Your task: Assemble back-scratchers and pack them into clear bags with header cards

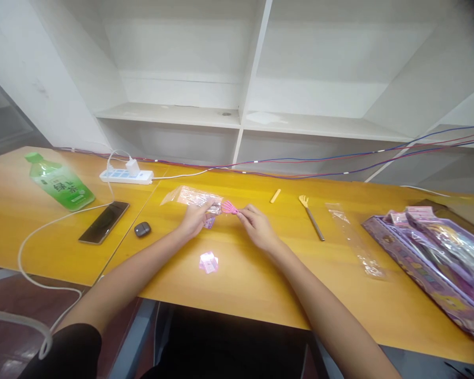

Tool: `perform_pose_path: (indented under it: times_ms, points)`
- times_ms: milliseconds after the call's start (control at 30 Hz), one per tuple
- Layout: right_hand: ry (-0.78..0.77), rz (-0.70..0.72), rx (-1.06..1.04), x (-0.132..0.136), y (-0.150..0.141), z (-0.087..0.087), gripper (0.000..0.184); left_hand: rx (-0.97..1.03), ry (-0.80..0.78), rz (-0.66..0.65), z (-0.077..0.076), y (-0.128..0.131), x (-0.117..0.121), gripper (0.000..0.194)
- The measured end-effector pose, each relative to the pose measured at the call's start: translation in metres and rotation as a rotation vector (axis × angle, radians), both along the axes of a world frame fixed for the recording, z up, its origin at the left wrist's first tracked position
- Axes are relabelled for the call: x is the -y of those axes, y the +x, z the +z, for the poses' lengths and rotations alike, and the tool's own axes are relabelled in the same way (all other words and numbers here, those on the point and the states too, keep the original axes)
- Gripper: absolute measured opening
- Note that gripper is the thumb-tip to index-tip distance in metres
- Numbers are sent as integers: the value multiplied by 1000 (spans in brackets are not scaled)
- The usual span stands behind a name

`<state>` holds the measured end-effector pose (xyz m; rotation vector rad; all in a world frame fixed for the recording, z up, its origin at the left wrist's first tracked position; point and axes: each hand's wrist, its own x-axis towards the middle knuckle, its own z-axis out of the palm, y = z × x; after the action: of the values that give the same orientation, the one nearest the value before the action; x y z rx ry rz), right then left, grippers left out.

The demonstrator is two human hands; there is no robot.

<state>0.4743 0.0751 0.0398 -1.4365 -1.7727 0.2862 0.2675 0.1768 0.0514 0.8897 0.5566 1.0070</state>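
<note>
My left hand [196, 219] is closed on a clear plastic bag [189, 196], which spreads out flat to the left above the table. My right hand [258, 226] pinches a pink back scratcher [229, 208] by its narrow part. Its claw-like head points left, at the mouth of the bag; whether part of it is inside is hard to tell. Beneath the left fingers a small purple card [209, 223] shows in part. Closer to me lie small pink and white cards [209, 262]. Right of my hands is a yellow-headed back scratcher [311, 217] with a metal handle.
An empty clear bag [353, 239] and a purple box of packaged items [430, 263] lie right. A short yellow stick [275, 196] is behind my right hand. Leftward are a black case [142, 229], a phone [104, 222], a green bottle [61, 183] and a power strip [126, 176].
</note>
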Motion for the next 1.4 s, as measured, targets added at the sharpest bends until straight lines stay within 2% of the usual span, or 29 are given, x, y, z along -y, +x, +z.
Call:
perform_pose_path:
  times_ms: [300,467,567,633,733,800,933,1100,1267,1400]
  points:
    - [0,55,-38,0,2,-2,44,-38,31,-61,4,-1,4,41]
    - [-5,56,-77,-2,2,-2,43,-22,90,-162,5,0,11,39]
    - [-50,36,-172,-5,2,-6,41,-47,117,-194,2,1,14,44]
    - [-89,22,-295,-7,2,-10,47,-93,143,-190,-2,2,16,49]
    - [-134,20,-437,-9,0,-16,64,-182,220,-163,-9,4,19,50]
    - [-159,24,-451,-10,-2,-17,66,-218,256,-129,-12,6,20,48]
    - [-210,22,-378,-9,-1,-16,59,-222,265,-25,-11,7,18,44]
    - [-269,-2,-307,-10,15,-18,42,-80,202,168,-3,2,-1,47]
    - [-352,82,-275,-11,26,-19,23,-2,122,217,0,-4,-15,46]
    - [-330,82,-211,-8,22,-15,27,2,85,217,-4,-3,-15,48]
